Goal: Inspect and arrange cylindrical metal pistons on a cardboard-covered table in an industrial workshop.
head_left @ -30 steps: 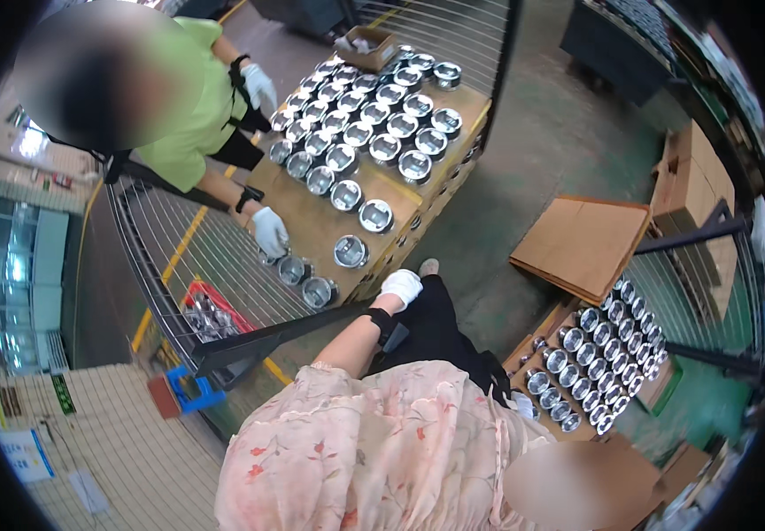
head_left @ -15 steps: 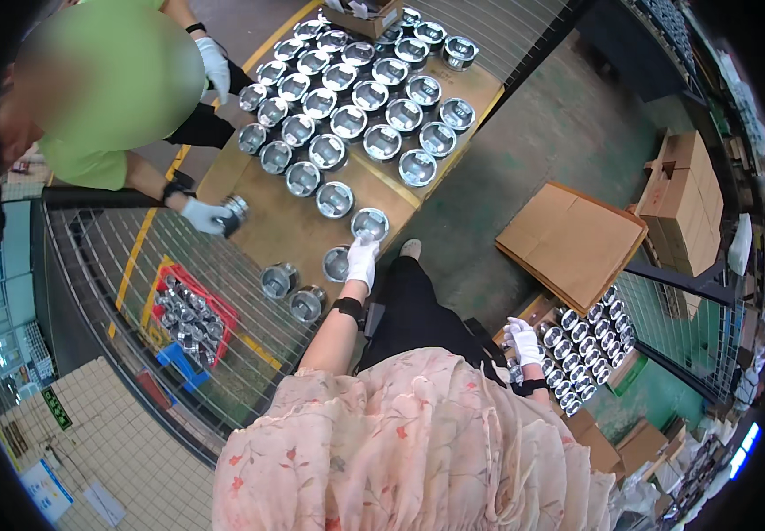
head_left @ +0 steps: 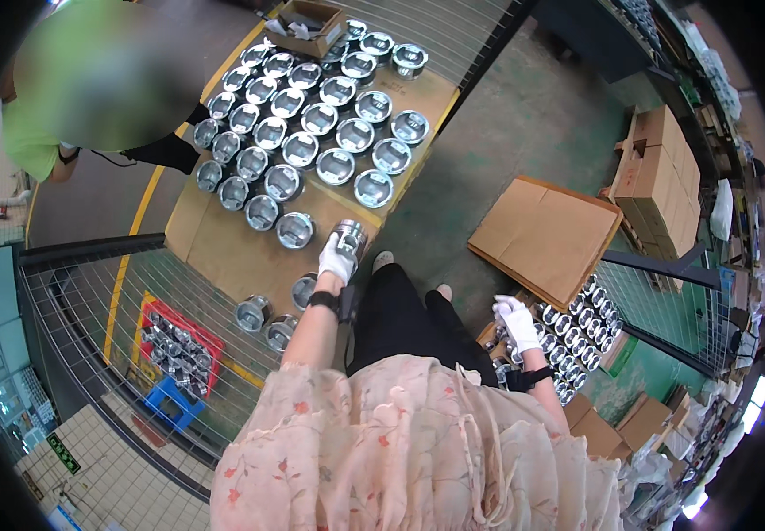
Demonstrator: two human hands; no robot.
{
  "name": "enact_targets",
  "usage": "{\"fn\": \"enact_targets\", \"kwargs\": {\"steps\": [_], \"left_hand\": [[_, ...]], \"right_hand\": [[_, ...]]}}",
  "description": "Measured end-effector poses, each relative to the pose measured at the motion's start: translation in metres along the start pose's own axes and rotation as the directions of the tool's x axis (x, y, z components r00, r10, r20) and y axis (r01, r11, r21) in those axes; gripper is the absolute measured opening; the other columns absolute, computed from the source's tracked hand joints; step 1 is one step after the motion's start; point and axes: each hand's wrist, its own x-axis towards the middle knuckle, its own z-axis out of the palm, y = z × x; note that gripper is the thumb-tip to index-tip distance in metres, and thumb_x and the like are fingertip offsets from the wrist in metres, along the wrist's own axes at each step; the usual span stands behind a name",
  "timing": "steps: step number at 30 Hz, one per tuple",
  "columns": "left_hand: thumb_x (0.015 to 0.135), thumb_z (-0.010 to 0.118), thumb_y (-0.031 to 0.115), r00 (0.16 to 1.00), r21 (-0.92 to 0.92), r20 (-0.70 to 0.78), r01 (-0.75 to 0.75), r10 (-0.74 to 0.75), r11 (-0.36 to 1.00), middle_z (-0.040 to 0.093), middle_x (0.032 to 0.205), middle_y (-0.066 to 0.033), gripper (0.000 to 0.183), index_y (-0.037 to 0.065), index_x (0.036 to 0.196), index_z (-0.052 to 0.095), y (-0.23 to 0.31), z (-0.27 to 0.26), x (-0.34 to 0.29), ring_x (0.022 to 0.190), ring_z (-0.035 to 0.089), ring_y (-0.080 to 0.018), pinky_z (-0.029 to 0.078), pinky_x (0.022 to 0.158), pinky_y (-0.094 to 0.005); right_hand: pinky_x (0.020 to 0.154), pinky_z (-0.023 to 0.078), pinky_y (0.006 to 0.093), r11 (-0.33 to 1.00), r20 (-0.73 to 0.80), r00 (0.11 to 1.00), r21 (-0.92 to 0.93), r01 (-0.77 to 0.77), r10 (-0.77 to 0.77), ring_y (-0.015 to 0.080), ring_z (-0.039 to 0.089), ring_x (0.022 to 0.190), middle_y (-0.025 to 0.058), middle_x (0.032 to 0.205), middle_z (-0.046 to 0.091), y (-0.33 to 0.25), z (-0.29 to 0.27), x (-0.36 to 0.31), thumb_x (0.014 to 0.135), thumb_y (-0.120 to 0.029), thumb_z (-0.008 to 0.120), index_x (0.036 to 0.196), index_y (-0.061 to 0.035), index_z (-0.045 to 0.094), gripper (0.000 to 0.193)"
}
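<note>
My left hand [head_left: 336,264], in a white glove, grips a silver engine piston [head_left: 351,237] at the near right edge of the cardboard-covered table [head_left: 214,217]. The piston is tilted, with its ringed side and pin opening showing. Close to my left wrist stand a few more pistons [head_left: 252,313]. Rows of upright pistons [head_left: 319,119] fill the table beyond. My right hand [head_left: 515,324], also gloved, is held out with fingers apart above the near end of a second group of pistons [head_left: 584,332]. It holds nothing that I can see.
A person in a green shirt [head_left: 33,142] stands across the table. An open cardboard box [head_left: 305,28] sits among the far pistons. Flat cardboard sheets [head_left: 544,234] and stacked cartons [head_left: 661,181] are at right. A red crate of metal parts [head_left: 179,350] lies beyond wire mesh at left.
My left hand has tipped the piston from upright onto a slant. The person in green has drawn back leftward, and the piston in their hand is out of sight. My view has shifted.
</note>
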Motion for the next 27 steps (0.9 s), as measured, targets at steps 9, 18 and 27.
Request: {"fn": "enact_targets", "kwargs": {"steps": [9, 18, 27], "left_hand": [[0.097, 0.041, 0.037, 0.872, 0.094, 0.487, -0.007, -0.040, 0.996, 0.060, 0.116, -0.0084, 0.037, 0.010, 0.118, 0.055, -0.089, 0.189, -0.171, 0.108, 0.058, -0.0271, 0.050, 0.091, -0.0454], [0.095, 0.047, 0.034, 0.579, 0.235, 0.774, 0.112, -0.256, 0.965, 0.063, 0.108, -0.0122, 0.034, 0.007, 0.112, 0.057, -0.185, 0.291, -0.232, 0.100, 0.061, -0.0255, 0.053, 0.087, -0.0428], [0.091, 0.053, 0.014, -0.146, -0.189, 0.980, -0.901, -0.139, -0.391, 0.055, 0.062, -0.0097, 0.019, 0.004, 0.077, 0.063, -0.251, 0.348, -0.355, 0.053, 0.055, -0.0262, 0.044, 0.051, -0.0356]], "right_hand": [[0.080, 0.049, 0.0274, 0.869, 0.181, 0.910, 0.411, 0.275, -0.374, 0.0129, 0.060, 0.088, 0.0075, 0.106, 0.061, -0.157, -0.036, -0.045, 0.093, -0.028, 0.057, 0.123, -0.0012, 0.055, 0.040], [0.086, 0.051, 0.0381, 0.476, 0.405, 0.767, 0.867, -0.148, -0.498, 0.0259, 0.059, 0.105, 0.0149, 0.120, 0.056, -0.142, -0.097, -0.122, 0.094, -0.034, 0.053, 0.137, -0.0044, 0.036, 0.055], [0.091, 0.049, 0.0556, 0.053, 0.389, 0.679, 0.887, -0.459, -0.623, 0.0395, 0.043, 0.124, 0.0167, 0.134, 0.044, -0.143, -0.155, -0.140, 0.087, -0.056, 0.054, 0.139, -0.0080, 0.031, 0.075]]}}
